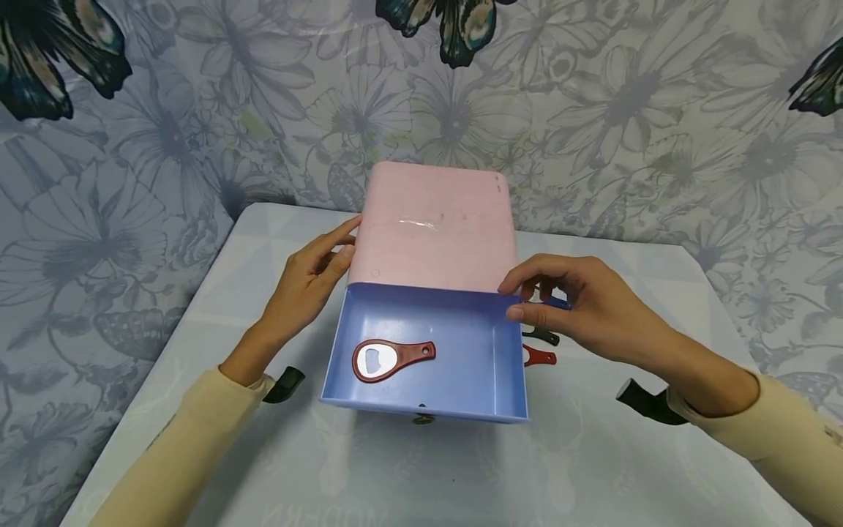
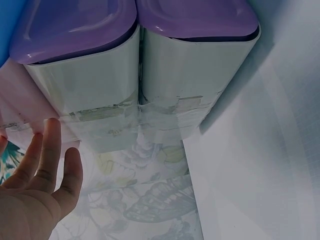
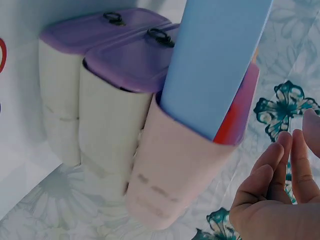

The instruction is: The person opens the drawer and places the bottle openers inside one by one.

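A pink drawer unit (image 1: 435,227) stands on the table with its blue drawer (image 1: 461,366) pulled out toward me. Inside that drawer, left of its middle, lies a bottle opener (image 1: 415,353) with a red-brown handle and a metal head. My left hand (image 1: 309,282) rests its fingertips against the left side of the pink casing, fingers fairly straight. At the drawer's right rear corner is my right hand (image 1: 586,304), fingers loosely bent and the thumb apart from them. Nothing shows between them in the right wrist view. Whether it touches the rim I cannot tell.
Right of the drawer lie a black handle (image 1: 541,335), a red handle (image 1: 541,356) and a blue piece (image 1: 556,301) partly behind my right hand. Below the pink unit are two white units (image 2: 90,85) with purple drawer fronts (image 2: 200,17). A floral wall (image 1: 626,110) rises behind.
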### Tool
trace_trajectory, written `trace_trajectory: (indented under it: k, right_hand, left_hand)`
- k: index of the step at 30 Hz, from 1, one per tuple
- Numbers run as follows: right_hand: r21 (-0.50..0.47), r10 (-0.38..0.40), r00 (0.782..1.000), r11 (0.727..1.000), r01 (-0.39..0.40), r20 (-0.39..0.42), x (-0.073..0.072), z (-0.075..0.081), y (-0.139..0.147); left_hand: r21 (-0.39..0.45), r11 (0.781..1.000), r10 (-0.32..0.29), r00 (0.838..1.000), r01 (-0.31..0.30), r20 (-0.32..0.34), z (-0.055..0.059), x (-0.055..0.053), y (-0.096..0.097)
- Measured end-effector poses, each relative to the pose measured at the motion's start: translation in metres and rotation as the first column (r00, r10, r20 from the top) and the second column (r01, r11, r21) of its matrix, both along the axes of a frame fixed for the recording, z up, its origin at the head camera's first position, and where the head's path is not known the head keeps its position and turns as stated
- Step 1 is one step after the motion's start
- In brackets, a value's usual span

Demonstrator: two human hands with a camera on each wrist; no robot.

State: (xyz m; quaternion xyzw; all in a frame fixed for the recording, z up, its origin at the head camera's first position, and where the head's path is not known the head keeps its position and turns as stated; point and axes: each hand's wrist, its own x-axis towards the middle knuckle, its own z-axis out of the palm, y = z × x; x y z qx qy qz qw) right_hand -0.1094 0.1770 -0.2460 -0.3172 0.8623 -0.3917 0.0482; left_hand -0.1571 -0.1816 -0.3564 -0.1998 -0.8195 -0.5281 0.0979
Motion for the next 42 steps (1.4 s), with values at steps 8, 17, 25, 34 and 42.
trace_trajectory:
  k: [8, 17, 25, 34, 42]
  right_hand:
    - [0.013, -0.087, 0.996, 0.996, 0.087, 0.006, -0.001, -0.002, 0.013]
    - [0.098, -0.258, 0.966, 0.962, 0.254, 0.025, -0.016, -0.01, 0.031]
    - [0.127, -0.327, 0.943, 0.939, 0.318, 0.057, -0.032, -0.021, 0.05]
    - [0.144, -0.336, 0.938, 0.936, 0.322, 0.088, -0.037, -0.032, 0.058]
    - [0.165, -0.384, 0.919, 0.916, 0.365, 0.096, -0.053, -0.052, 0.088]
  left_hand:
    - [0.001, 1.0, -0.002, 1.0, 0.002, 0.005, -0.002, 0.003, -0.001]
    - [0.0, 1.0, -0.007, 1.0, 0.007, -0.003, -0.001, 0.0, -0.001]
    - [-0.007, 1.0, 0.0, 1.0, 0.0, 0.002, 0.0, 0.001, -0.001]
    - [-0.009, 1.0, 0.007, 1.0, -0.007, 0.014, -0.006, 0.004, -0.003]
    - [-0.012, 1.0, -0.001, 1.0, 0.001, -0.016, -0.002, 0.0, -0.002]
